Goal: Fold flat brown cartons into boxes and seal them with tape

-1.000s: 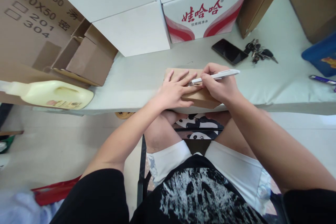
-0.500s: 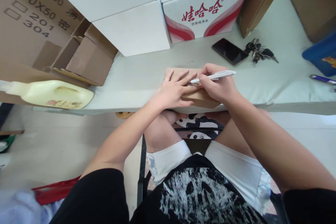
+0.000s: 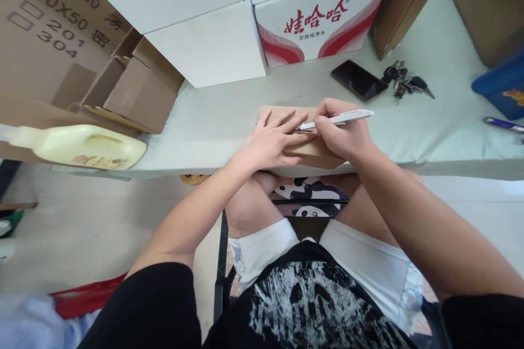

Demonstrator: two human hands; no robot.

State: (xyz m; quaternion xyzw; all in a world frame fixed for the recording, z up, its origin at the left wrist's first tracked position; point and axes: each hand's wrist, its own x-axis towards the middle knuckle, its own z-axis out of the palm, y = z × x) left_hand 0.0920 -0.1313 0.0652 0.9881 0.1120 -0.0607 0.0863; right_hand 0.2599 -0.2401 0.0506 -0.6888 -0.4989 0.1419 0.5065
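Observation:
A small brown cardboard box [image 3: 319,159] lies at the near edge of the table. My left hand [image 3: 273,139] rests flat on its top with the fingers spread. In my right hand [image 3: 344,130], closed around it, is a white utility knife [image 3: 355,115], slanted with its tip against the box top. The tip sits between the spread fingers of my left hand, beside a dark slit in the cardboard. My left hand partly hides the slit.
Behind the box lie a black phone [image 3: 359,80] and a bunch of keys [image 3: 406,80]. White cartons [image 3: 229,46] stand at the back. A pale yellow bottle [image 3: 92,146] lies at left; a blue container [image 3: 501,87] and a purple pen [image 3: 504,124] are at right.
My right hand has slid slightly to the right, drawing the utility knife with it. The left hand and the box have stayed in place.

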